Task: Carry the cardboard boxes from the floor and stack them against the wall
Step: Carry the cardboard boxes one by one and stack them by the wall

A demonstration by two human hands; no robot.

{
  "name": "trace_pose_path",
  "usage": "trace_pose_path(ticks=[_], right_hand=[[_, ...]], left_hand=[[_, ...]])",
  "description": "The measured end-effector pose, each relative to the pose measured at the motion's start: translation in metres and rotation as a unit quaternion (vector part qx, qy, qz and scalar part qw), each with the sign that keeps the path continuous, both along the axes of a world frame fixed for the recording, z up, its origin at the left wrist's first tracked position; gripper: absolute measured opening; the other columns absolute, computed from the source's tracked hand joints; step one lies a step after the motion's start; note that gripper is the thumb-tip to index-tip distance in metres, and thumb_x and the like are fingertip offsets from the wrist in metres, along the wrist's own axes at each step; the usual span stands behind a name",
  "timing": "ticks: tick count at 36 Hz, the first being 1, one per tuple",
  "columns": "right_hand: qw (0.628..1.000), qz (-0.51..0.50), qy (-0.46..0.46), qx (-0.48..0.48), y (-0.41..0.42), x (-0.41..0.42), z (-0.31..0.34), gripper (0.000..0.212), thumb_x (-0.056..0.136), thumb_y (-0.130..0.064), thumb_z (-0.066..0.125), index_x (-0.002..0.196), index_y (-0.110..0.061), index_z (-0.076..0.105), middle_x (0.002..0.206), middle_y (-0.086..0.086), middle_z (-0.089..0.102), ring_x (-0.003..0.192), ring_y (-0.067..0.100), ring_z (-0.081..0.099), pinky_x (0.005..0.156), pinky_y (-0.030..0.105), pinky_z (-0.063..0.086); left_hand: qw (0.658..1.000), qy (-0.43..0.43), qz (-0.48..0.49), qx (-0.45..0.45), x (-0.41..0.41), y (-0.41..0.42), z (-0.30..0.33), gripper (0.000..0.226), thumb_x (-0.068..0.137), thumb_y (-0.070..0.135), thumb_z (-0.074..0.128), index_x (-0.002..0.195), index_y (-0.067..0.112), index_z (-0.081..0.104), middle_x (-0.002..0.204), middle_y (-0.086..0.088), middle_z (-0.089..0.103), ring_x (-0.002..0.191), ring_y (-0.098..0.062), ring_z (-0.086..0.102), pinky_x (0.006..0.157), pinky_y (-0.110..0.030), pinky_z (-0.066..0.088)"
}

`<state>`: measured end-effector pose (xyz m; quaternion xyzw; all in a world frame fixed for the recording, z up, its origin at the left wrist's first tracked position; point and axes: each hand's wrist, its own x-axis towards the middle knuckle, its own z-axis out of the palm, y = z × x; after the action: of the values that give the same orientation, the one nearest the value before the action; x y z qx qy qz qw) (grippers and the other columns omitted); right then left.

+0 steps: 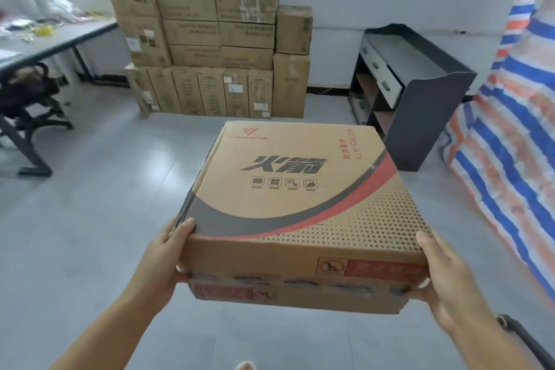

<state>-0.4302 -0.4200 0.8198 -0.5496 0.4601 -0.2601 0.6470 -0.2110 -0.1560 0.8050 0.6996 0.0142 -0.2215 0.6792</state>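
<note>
I hold a flat cardboard box (300, 198) with black and red print in front of me, off the floor. My left hand (163, 255) grips its near left corner, thumb on the top face. My right hand (444, 276) grips the near right corner, thumb on top, fingers under the edge. Ahead, a stack of cardboard boxes (219, 51) stands against the far wall under the window, several layers high, with upright boxes along the bottom row.
A grey table (60, 36) with clutter and a black chair (33, 99) stand at the left. A dark cabinet with drawers (420, 90) is at the right of the stack. A striped tarp-covered heap (516, 117) fills the right side. Grey floor (114, 189) lies between me and the stack.
</note>
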Motion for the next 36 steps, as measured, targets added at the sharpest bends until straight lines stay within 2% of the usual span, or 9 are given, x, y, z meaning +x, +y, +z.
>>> trace_pose_path(ticks=[4,8,11,15,23,26,30,33,36], right_hand=[[1.0,0.005,-0.014,0.002,-0.018,0.076,0.014,0.026,0.102,-0.029,0.036,0.122,-0.035,0.053,0.097,-0.009,0.064,0.085,0.013,0.058,0.061,0.045,0.053],[1.0,0.008,-0.021,-0.006,-0.038,0.14,0.023,0.029,0.102,-0.029,0.037,0.123,-0.034,0.057,0.103,-0.006,0.068,0.089,0.017,0.062,0.072,0.054,0.055],[1.0,0.016,-0.018,-0.011,-0.059,0.185,0.027,0.03,0.103,-0.03,0.036,0.124,-0.034,0.056,0.104,-0.005,0.067,0.089,0.017,0.061,0.075,0.056,0.054],[0.999,0.034,-0.019,-0.017,-0.093,0.247,0.025,0.031,0.103,-0.031,0.036,0.126,-0.035,0.056,0.1,-0.007,0.069,0.09,0.018,0.062,0.076,0.06,0.054],[0.997,0.073,-0.034,-0.018,-0.18,0.384,0.018,0.032,0.103,-0.03,0.037,0.128,-0.035,0.055,0.102,-0.007,0.069,0.086,0.022,0.065,0.075,0.066,0.052],[0.995,0.086,-0.039,-0.017,-0.216,0.443,0.026,0.03,0.103,-0.03,0.037,0.126,-0.035,0.056,0.101,-0.005,0.068,0.084,0.022,0.064,0.076,0.065,0.052],[0.993,0.11,-0.041,-0.027,-0.261,0.514,0.035,0.032,0.103,-0.029,0.037,0.13,-0.034,0.053,0.101,-0.004,0.068,0.083,0.02,0.064,0.078,0.066,0.051],[0.992,0.114,-0.034,-0.031,-0.289,0.565,0.04,0.034,0.102,-0.028,0.037,0.133,-0.033,0.051,0.098,-0.007,0.066,0.081,0.019,0.062,0.079,0.068,0.05],[0.991,0.129,-0.033,-0.032,-0.309,0.619,0.043,0.034,0.102,-0.029,0.038,0.133,-0.033,0.05,0.104,-0.004,0.066,0.079,0.02,0.062,0.074,0.061,0.053]], left_hand=[[1.0,-0.01,0.008,-0.01,0.08,-0.018,0.015,0.03,0.096,0.028,0.051,0.124,0.018,0.057,0.094,0.007,0.059,0.079,-0.011,0.053,0.065,-0.04,0.051],[1.0,-0.018,0.002,-0.015,0.145,-0.038,0.021,0.035,0.096,0.031,0.051,0.129,0.022,0.055,0.105,0.005,0.061,0.083,-0.013,0.055,0.058,-0.036,0.052],[1.0,-0.019,0.012,-0.018,0.189,-0.058,0.023,0.035,0.096,0.03,0.05,0.129,0.02,0.054,0.1,0.007,0.059,0.082,-0.011,0.054,0.053,-0.032,0.051],[0.999,-0.019,0.029,-0.022,0.244,-0.091,0.021,0.028,0.096,0.028,0.05,0.122,0.021,0.058,0.096,0.01,0.06,0.081,-0.009,0.054,0.064,-0.038,0.049],[0.997,-0.032,0.072,-0.021,0.363,-0.164,0.017,0.021,0.095,0.029,0.052,0.114,0.025,0.06,0.096,0.009,0.06,0.082,-0.01,0.053,0.067,-0.044,0.047],[0.996,-0.037,0.082,-0.022,0.414,-0.194,0.021,0.019,0.096,0.029,0.05,0.11,0.025,0.062,0.095,0.005,0.061,0.08,-0.012,0.054,0.068,-0.044,0.047],[0.993,-0.039,0.105,-0.032,0.474,-0.233,0.024,0.027,0.097,0.028,0.049,0.122,0.024,0.058,0.096,0.009,0.061,0.081,-0.011,0.055,0.065,-0.04,0.049],[0.992,-0.035,0.117,-0.03,0.517,-0.252,0.023,0.031,0.096,0.03,0.05,0.125,0.026,0.057,0.106,0.006,0.062,0.085,-0.011,0.055,0.067,-0.042,0.049],[0.992,-0.035,0.115,-0.028,0.562,-0.265,0.025,0.028,0.097,0.031,0.048,0.122,0.026,0.059,0.107,0.004,0.062,0.088,-0.012,0.056,0.066,-0.045,0.051]])
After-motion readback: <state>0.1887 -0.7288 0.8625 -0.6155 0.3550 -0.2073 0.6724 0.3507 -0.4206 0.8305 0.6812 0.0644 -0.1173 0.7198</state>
